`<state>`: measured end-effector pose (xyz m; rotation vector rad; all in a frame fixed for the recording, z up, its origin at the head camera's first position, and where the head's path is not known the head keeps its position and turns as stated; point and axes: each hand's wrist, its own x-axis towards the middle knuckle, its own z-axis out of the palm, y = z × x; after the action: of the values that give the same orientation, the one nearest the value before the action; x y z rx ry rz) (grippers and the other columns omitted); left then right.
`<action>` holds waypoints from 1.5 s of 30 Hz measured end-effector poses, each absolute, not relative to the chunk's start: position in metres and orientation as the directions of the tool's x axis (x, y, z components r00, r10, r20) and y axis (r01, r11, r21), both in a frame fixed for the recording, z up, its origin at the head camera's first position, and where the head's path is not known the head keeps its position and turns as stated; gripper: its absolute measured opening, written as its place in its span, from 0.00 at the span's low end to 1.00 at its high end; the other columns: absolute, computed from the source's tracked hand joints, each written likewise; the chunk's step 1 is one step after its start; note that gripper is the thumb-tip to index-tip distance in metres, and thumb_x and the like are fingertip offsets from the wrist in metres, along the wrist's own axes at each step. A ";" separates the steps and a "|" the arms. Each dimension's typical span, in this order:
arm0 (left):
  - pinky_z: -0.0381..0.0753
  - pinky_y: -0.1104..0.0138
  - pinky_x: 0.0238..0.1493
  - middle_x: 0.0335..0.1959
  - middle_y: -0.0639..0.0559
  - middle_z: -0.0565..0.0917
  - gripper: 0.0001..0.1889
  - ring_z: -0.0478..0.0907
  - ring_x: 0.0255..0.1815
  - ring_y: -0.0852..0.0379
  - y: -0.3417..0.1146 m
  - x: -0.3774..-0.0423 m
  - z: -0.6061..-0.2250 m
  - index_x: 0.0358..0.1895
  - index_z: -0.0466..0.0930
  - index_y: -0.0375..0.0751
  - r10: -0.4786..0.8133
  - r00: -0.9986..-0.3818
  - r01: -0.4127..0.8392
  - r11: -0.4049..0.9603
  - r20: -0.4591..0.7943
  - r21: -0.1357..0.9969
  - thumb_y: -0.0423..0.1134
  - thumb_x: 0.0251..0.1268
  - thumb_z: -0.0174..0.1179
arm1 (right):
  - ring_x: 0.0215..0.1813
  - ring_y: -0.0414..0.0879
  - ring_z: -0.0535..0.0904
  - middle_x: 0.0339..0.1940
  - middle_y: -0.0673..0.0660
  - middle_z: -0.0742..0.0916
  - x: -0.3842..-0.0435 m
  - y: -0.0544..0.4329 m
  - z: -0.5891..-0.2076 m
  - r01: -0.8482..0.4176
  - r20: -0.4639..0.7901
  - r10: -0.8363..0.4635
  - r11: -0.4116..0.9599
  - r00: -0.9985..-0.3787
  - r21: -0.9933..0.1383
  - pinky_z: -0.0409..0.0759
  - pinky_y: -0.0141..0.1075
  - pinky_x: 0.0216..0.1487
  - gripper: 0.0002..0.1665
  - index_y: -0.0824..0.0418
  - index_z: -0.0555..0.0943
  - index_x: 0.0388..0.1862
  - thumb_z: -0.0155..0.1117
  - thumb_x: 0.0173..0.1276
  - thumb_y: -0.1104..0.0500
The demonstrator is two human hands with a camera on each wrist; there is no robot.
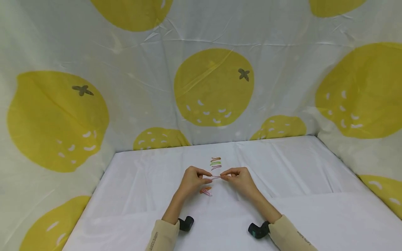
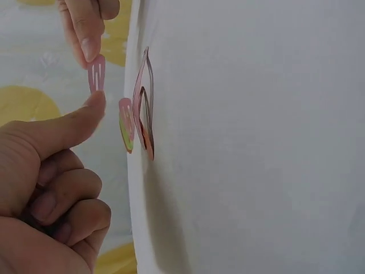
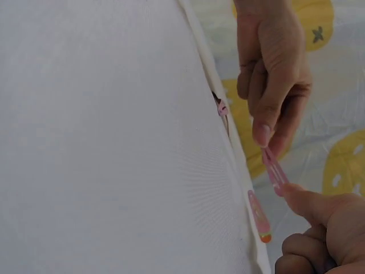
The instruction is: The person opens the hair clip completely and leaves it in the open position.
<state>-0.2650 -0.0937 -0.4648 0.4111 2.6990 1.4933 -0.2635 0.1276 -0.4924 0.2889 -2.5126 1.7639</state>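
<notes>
Between both hands, above the white table, is a pink snap hair clip (image 1: pixel 216 177). My left hand (image 1: pixel 192 181) pinches one end of it with thumb and fingers, and my right hand (image 1: pixel 240 178) pinches the other end. In the head view, the clip spreads into a V toward the left hand. Beyond the hands lie an orange-brown clip (image 1: pixel 215 159), a green clip (image 1: pixel 215 163) and another pink clip (image 1: pixel 216 167), one behind another. Closer to me, beside the left wrist, an orange clip (image 1: pixel 203 190) and a pink clip (image 1: pixel 207 192) overlap each other.
A white cloth covers the table (image 1: pixel 295 167). Fabric printed with yellow fruit (image 1: pixel 214 87) hangs behind it and along both sides. Black wrist devices (image 1: pixel 186 223) stick out from each sleeve cuff over the front of the table.
</notes>
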 end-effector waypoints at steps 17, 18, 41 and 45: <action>0.58 0.70 0.22 0.15 0.57 0.69 0.07 0.64 0.21 0.61 -0.084 -0.299 -0.458 0.35 0.94 0.41 0.167 -0.986 0.125 0.658 0.019 0.742 0.34 0.51 0.80 | 0.18 0.34 0.56 0.10 0.41 0.64 -0.295 0.123 -0.506 -0.203 0.192 -0.066 0.350 -0.979 -0.914 0.54 0.28 0.21 0.03 0.62 0.93 0.34 0.77 0.61 0.64; 0.59 0.70 0.23 0.15 0.57 0.70 0.07 0.64 0.22 0.61 -0.084 -0.300 -0.458 0.35 0.94 0.41 0.165 -0.986 0.124 0.662 0.017 0.739 0.34 0.50 0.80 | 0.18 0.34 0.56 0.10 0.41 0.64 -0.296 0.123 -0.507 -0.213 0.203 -0.067 0.352 -0.977 -0.911 0.53 0.28 0.21 0.03 0.63 0.93 0.34 0.77 0.61 0.65; 0.62 0.68 0.25 0.19 0.55 0.73 0.08 0.67 0.25 0.59 -0.081 -0.309 -0.460 0.34 0.94 0.42 0.129 -0.991 0.065 0.713 -0.040 0.698 0.35 0.48 0.81 | 0.19 0.36 0.59 0.11 0.44 0.67 -0.302 0.120 -0.504 -0.152 0.145 -0.048 0.401 -0.988 -0.904 0.55 0.29 0.23 0.04 0.61 0.93 0.35 0.79 0.61 0.63; 0.61 0.69 0.25 0.19 0.55 0.73 0.08 0.67 0.25 0.59 -0.083 -0.309 -0.460 0.34 0.94 0.41 0.139 -0.990 0.071 0.699 -0.038 0.711 0.35 0.49 0.81 | 0.18 0.36 0.59 0.11 0.45 0.67 -0.301 0.121 -0.505 -0.142 0.135 -0.045 0.391 -0.990 -0.910 0.54 0.29 0.22 0.04 0.61 0.93 0.36 0.79 0.61 0.63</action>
<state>-0.3091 -0.0834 -0.4596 0.1749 2.8136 1.1718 -0.3012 0.1212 -0.5050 0.1717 -2.5451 1.6782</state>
